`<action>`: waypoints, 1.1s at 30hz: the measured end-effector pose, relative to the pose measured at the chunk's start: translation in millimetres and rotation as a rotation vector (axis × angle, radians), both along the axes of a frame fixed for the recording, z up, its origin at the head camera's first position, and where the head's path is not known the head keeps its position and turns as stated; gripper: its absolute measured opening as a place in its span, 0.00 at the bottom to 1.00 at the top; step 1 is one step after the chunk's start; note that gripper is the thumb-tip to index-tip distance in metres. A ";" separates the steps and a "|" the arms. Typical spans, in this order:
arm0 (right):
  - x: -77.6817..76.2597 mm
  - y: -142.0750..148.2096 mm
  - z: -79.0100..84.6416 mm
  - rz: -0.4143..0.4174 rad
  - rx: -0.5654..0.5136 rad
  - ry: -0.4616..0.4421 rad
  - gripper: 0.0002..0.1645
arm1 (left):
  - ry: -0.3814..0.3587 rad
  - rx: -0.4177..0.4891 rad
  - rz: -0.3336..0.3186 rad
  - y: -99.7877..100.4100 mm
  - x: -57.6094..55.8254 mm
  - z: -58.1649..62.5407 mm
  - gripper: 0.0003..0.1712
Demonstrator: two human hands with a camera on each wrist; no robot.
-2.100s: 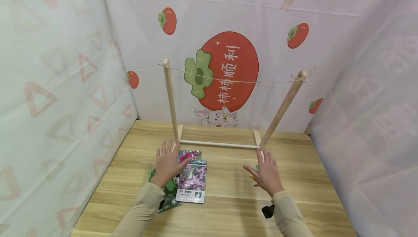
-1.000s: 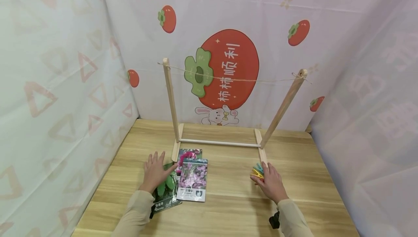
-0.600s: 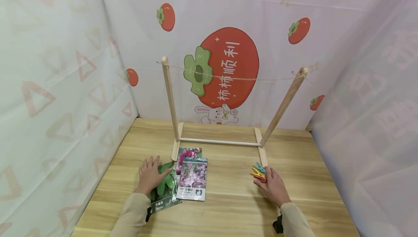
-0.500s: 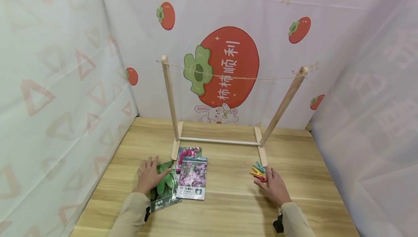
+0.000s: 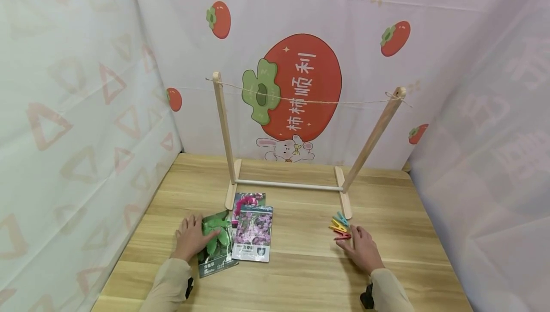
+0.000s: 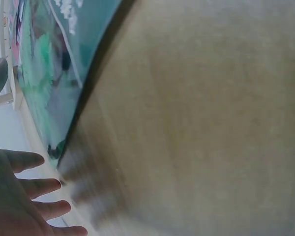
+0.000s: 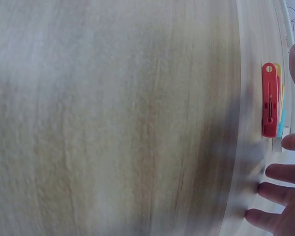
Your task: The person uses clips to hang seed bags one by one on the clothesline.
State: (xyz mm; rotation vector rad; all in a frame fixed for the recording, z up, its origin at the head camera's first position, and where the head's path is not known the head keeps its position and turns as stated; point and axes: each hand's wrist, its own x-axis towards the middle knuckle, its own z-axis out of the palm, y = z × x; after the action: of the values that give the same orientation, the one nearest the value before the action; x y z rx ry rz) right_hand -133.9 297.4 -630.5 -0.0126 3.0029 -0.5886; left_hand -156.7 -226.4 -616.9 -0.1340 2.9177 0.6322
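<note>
Left hand [image 5: 188, 241] was loose, thumb over the green-leaf seed packet [image 5: 219, 252], right hand [image 5: 364, 252] relaxed just beside some clothespins [image 5: 339, 226], on head cam. Left wrist cam caught spread fingers [image 6: 42, 187] near the packet's corner; right wrist cam, the red clothespin [image 7: 269, 101] near the thumb.

"Where could a hand be passed?"
"Between the flat, purple-flowered packet [image 5: 254, 235] and the red plastic clothespin [image 5: 342, 236]; a broad strip of pale wood-grain table [image 5: 301, 235] is left."
"And farther back?"
"The way is crossed low by a white rod [image 5: 289, 185] and high by a thin beige string [image 5: 309, 102]; between them, a tall gap is framed by two pale wooden posts [image 5: 225, 130]. The clothespin's right side is blocked by the right hand [image 5: 364, 251]."
</note>
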 end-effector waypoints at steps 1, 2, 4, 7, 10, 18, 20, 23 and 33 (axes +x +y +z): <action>0.1 -0.6 -0.2 -0.001 0.003 0.006 0.51 | -0.001 -0.001 0.003 -0.3 0.9 -0.2 0.59; 0.1 -1.1 -0.4 -0.004 0.007 0.012 0.50 | 0.000 -0.001 0.006 -0.7 1.4 -1.1 0.59; 0.0 -1.3 -0.9 -0.011 0.016 0.019 0.48 | -0.002 0.002 0.013 -1.5 2.4 -3.6 0.59; -0.1 -0.6 -1.3 -0.018 0.024 0.031 0.44 | -0.001 0.009 0.019 -1.6 3.2 -7.0 0.59; 0.3 -1.0 -1.6 -0.021 0.025 0.038 0.38 | 0.013 0.009 0.023 -2.4 3.7 -8.9 0.60; -1.7 -4.1 -0.5 -0.046 0.002 0.026 0.30 | 0.031 0.008 0.048 -4.9 5.1 -7.0 0.58; -2.3 -4.4 -0.2 -0.051 -0.010 0.041 0.30 | 0.026 0.016 0.049 -5.5 5.1 -5.9 0.57; -4.1 -4.0 -0.2 -0.052 -0.021 0.056 0.29 | 0.024 0.021 0.056 -6.6 5.7 -5.9 0.57; -2.2 -0.1 -1.9 -0.072 -0.040 0.132 0.20 | 0.039 0.040 0.029 -12.9 6.2 -9.2 0.56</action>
State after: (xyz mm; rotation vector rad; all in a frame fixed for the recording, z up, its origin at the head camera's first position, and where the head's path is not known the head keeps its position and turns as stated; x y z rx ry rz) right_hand -136.1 297.3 -632.4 0.0561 3.1303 -0.6800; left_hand -150.5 -239.3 -626.1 -0.1618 2.9433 0.7047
